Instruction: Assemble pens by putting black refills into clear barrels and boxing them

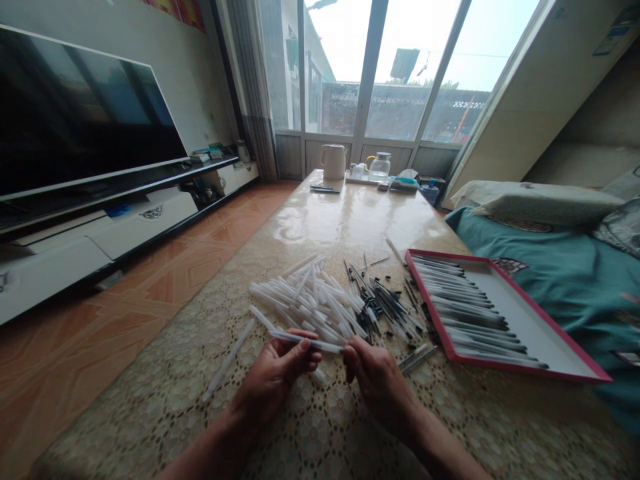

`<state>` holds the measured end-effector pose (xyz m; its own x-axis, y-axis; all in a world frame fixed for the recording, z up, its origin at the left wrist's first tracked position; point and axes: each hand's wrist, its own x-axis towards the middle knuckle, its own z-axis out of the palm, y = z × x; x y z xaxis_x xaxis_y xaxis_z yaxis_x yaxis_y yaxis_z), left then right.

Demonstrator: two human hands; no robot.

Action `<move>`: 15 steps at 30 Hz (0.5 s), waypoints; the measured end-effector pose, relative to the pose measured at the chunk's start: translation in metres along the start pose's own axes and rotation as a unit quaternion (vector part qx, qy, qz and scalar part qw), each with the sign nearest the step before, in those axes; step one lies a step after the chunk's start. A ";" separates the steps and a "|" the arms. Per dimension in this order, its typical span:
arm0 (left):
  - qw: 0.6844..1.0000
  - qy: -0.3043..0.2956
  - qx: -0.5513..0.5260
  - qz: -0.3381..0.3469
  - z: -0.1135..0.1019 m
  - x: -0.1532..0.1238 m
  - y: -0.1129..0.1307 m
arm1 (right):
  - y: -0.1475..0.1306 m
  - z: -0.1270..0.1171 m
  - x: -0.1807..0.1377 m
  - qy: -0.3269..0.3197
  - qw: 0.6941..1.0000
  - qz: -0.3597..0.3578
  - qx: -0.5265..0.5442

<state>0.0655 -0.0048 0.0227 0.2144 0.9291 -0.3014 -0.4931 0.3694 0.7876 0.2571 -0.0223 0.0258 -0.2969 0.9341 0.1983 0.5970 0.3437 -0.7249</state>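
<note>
Between my two hands lies a translucent white pen (327, 346), held nearly level over the table. My left hand (280, 367) is closed around its left part, thumb on top. The fingers of my right hand (375, 370) pinch its right end; what they cover there is hidden. Just beyond is a heap of white pen barrels (310, 297), and to its right a pile of black ink refills (385, 300) with small black caps scattered among them. A shallow red-rimmed box (493, 367) at the right holds a row of pens (465, 307).
The table has a patterned cover (175, 373). At its far end stand a beige jug (333, 161), a glass pitcher (381, 165) and a tray with small items. A bed or sofa with a teal cover (540, 260) borders the right side; a TV cabinet (130, 230) stands left.
</note>
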 end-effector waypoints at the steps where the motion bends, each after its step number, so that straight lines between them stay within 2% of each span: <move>1: 1.000 0.003 -0.001 -0.002 0.000 0.000 0.000 | 0.000 0.000 0.000 0.000 1.000 0.000 -0.002; 5: 1.000 0.010 0.000 -0.003 0.000 0.000 0.000 | -0.001 -0.001 0.000 0.002 1.000 -0.002 -0.012; 10: 1.000 -0.015 0.008 -0.001 -0.002 0.001 -0.001 | 0.001 0.001 0.000 -0.002 0.999 -0.009 -0.040; 15: 1.000 -0.003 0.003 0.005 -0.003 0.002 -0.002 | 0.000 0.001 0.000 0.002 0.999 -0.015 -0.036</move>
<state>0.0646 -0.0040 0.0191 0.2146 0.9322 -0.2913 -0.4894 0.3608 0.7939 0.2567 -0.0221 0.0251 -0.3123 0.9237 0.2218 0.6403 0.3771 -0.6692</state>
